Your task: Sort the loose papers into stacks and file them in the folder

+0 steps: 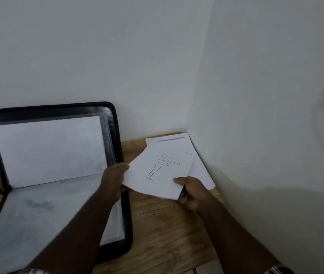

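Hands grip one sheet [157, 171]: left hand [113, 178] pinching its left edge, right hand [190, 190] its lower corner. Paper looks light and floppy; opposite edges seem best.

Dim, flat indoor light with a greyish cast. A soft shadow smears the right wall [275, 135] (its source unseen). Both forearms and the folder's lower page [38, 214] are motion-blurred; wide-angle bending curves the edges.

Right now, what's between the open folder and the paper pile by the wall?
In the head view, both hands, left and right, hold a sheet with a figure drawing above bare wooden table.
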